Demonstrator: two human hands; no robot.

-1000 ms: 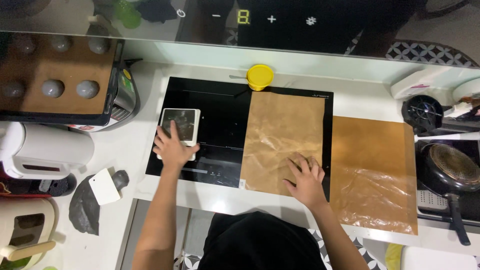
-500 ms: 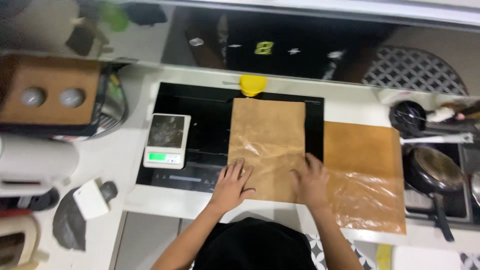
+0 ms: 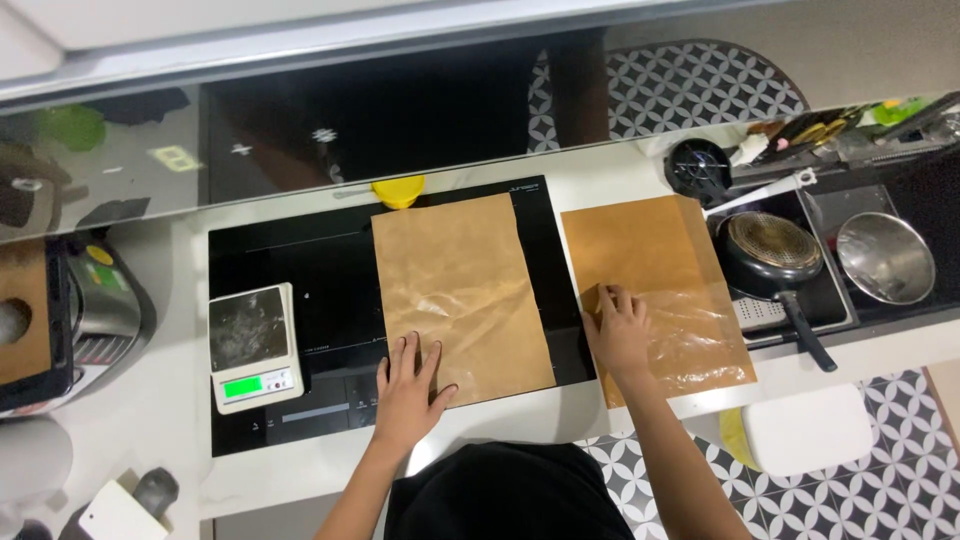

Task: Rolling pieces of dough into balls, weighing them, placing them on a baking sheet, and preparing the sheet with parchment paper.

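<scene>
Two sheets of brown baking paper lie flat on the counter. The left sheet [image 3: 460, 290] covers part of the black cooktop [image 3: 300, 280]. My left hand [image 3: 408, 392] presses flat on its near left corner, fingers spread. The right sheet [image 3: 660, 285] lies on the white counter beside the cooktop. My right hand [image 3: 620, 330] rests on that sheet's left edge, fingers curled at the edge; I cannot tell whether it pinches the paper.
A small kitchen scale [image 3: 252, 345] with a lit green display sits on the cooktop's left side. A yellow lid [image 3: 398, 191] lies at the cooktop's far edge. A black frying pan [image 3: 775, 260] and a steel bowl [image 3: 885, 258] stand at the right. An appliance [image 3: 95, 305] stands at the left.
My left hand left the scale and came onto the left sheet's near corner. My right hand moved from the left sheet to the left edge of the right sheet.
</scene>
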